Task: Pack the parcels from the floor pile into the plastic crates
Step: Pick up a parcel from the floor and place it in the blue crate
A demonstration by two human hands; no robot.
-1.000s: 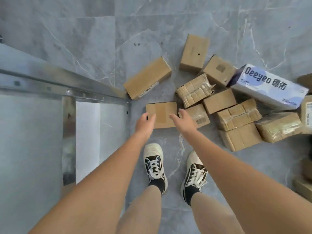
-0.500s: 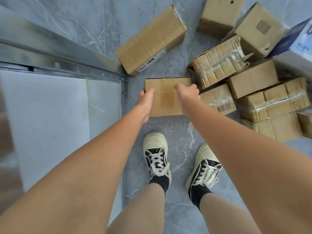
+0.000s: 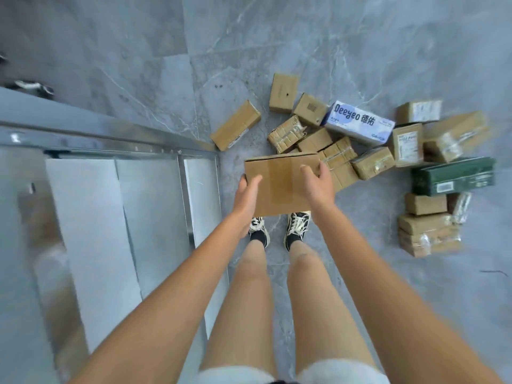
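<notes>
early in the job, by the look of it: one cardboard box (image 3: 279,184) lifted clear of the floor (image 3: 277,37), held above the shoes, with most of the floor pile (image 3: 360,151) not yet packed. roughly fifteen parcels visible down there, among them a white and blue deeyeo carton (image 3: 360,124), a dark green box (image 3: 454,176), a long brown box (image 3: 235,124) lying apart to the left, and several tape-wrapped bundles. no plastic crates anywhere in view, so no telling how many parcels already packed. to the left, a metal frame (image 3: 110,134) with pale panels below it, too blurred to name with certainty.

held box sitting between both hands, flat and roughly level, taped seam facing up. left hand (image 3: 246,198) clamped on the left edge, thumb on top, fingers hidden beneath. right hand (image 3: 318,184) gripping the right side, thumb and forefinger lying on the top face near the far corner, the other fingers wrapped down the side. box directly above the near edge of the pile, covering a parcel or two behind it.

likely remaining: carrying this one to a crate, wherever that stands, then back for the rest, one load after another.
</notes>
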